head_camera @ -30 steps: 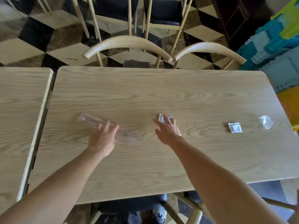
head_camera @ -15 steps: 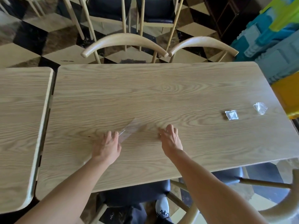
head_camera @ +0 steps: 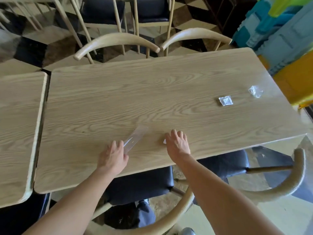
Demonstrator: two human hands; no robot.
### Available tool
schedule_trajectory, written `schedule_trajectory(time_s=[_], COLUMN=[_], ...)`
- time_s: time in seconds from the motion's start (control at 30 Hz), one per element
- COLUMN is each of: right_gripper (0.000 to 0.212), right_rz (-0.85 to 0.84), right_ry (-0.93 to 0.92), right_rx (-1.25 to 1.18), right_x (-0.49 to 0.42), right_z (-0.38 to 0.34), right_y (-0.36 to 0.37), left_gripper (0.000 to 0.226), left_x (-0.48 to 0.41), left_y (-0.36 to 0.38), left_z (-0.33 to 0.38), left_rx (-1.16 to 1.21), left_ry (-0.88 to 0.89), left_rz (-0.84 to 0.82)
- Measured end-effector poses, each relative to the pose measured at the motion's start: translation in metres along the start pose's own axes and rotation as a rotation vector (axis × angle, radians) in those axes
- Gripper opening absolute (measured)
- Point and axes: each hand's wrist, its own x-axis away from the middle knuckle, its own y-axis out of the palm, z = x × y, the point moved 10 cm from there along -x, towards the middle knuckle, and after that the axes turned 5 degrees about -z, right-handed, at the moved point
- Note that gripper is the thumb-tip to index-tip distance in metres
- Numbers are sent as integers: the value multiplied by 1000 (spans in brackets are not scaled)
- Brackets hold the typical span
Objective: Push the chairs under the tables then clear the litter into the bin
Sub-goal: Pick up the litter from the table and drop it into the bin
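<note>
Both my hands lie on the light wooden table [head_camera: 152, 92]. My left hand [head_camera: 113, 156] rests on the near end of a long clear plastic wrapper [head_camera: 135, 138] that points away to the upper right. My right hand [head_camera: 177, 144] lies flat with spread fingers over a small clear wrapper [head_camera: 164, 141], only a corner of which shows at its left side. Two more clear wrappers sit at the right end of the table: a square one [head_camera: 225, 100] and a crumpled one [head_camera: 255, 91].
A second table [head_camera: 18, 116] abuts on the left. Two curved-back chairs [head_camera: 116, 40] [head_camera: 194, 35] stand tucked at the far side. Dark-seated chairs [head_camera: 140, 182] [head_camera: 277, 168] sit at the near side by my legs. Blue and yellow objects [head_camera: 279, 39] crowd the right.
Both hands have slid toward the near edge of the table, dragging the long wrapper and the small wrapper with them. The long wrapper has swung round to point up and right.
</note>
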Motion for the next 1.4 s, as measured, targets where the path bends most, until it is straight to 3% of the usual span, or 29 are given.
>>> schedule_trajectory(time_s=[0.17,0.37,0.53,0.63,0.87,0.97,1.07,1.4], right_gripper=[41,43,38,46,57,60,41,34], right_rz=[-74,-10,81,139,180,152,154,65], right_ry=[-14,16,141,270,539,598,624,597], right_rx=[-106,-115,-143,-190,-267,-291,-302,-253], right_x=[53,147,252,322,444,461,465,377], right_z=[35,121,246,324,443,476,510,677], right_y=[7,-45,-98,-116,-95,-70,-61,-89], left_gripper=[36,35,35,37,35,38,36,34], left_x=[43,116,168,206,279,293,291,168], left_y=[-12,-32,-61,-76,-58,-34,-15,-6], left_z=[60,186,341,445,623,673,718,867], left_rx=[9,-53,-67,-135,-256,-298,-326,-218], left_ry=[2,195,436,645,995,1110,1165,1018], left_rz=[15,73,101,137,154,129,116,33])
